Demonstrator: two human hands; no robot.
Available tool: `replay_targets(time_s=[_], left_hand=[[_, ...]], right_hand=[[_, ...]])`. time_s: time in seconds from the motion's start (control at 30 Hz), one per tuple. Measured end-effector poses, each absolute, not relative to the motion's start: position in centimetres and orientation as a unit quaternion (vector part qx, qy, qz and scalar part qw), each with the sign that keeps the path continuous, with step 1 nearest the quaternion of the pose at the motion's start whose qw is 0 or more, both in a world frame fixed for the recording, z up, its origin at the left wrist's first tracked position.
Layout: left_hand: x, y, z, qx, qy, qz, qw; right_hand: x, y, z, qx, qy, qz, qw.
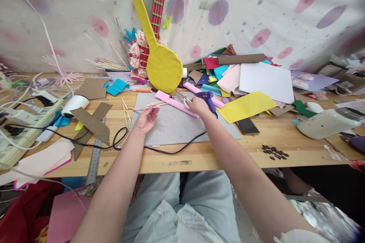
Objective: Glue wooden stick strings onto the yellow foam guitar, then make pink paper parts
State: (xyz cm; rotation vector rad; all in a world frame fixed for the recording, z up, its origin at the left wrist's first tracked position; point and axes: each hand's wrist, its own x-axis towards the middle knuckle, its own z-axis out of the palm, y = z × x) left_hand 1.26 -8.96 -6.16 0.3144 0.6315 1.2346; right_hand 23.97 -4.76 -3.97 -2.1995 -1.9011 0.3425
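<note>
My left hand (146, 120), palm turned up, pinches a thin pink strip (155, 106) at the left of the grey cutting mat (176, 131). Closed around the pale handles of a pair of scissors (186, 101) is my right hand (199, 105); the blades point away to the left. A blue glue gun (209, 100) lies just beyond that hand. One long pink foam strip (176, 104) crosses the mat between my hands, and a second pink strip (191, 88) lies behind. Thin wooden sticks (154, 104) are scattered near my left fingers.
A yellow banjo-shaped piece (164, 66) leans at the back. Coloured sheets, a yellow sheet (248, 107), a phone (248, 125), black beads (275, 152) and a white bottle (327, 122) occupy the right. Leftward are brown card strips (92, 125), a steel ruler (95, 159) and a power strip (31, 121).
</note>
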Motion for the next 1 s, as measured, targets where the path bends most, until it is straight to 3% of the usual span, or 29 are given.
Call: replay_targets(time_s=[0.13, 0.23, 0.43, 0.5, 0.73, 1.0], left_hand=[[1.6, -9.1, -6.0, 0.163, 0.292, 0.578, 0.744], [1.8, -9.2, -6.1, 0.192, 0.301, 0.577, 0.734], [2.0, -9.4, -6.3, 0.228, 0.278, 0.592, 0.721], [1.9, -9.3, -6.1, 0.204, 0.265, 0.607, 0.721], [1.7, -9.3, -5.7, 0.142, 0.253, 0.619, 0.73], [2.1, -9.7, -5.4, 0.148, 0.261, 0.584, 0.755]], right_hand=[[25.5, -6.7, -4.4, -0.741, -0.626, 0.197, 0.145], [25.7, -7.3, -4.7, -0.748, -0.609, 0.193, 0.181], [23.2, -8.6, -5.2, -0.666, -0.614, 0.18, 0.384], [21.9, -9.2, -5.4, -0.621, -0.641, 0.176, 0.415], [19.7, -10.2, -6.5, -0.486, -0.79, 0.111, 0.357], [19.9, -10.6, -6.4, -0.453, -0.838, 0.055, 0.299]])
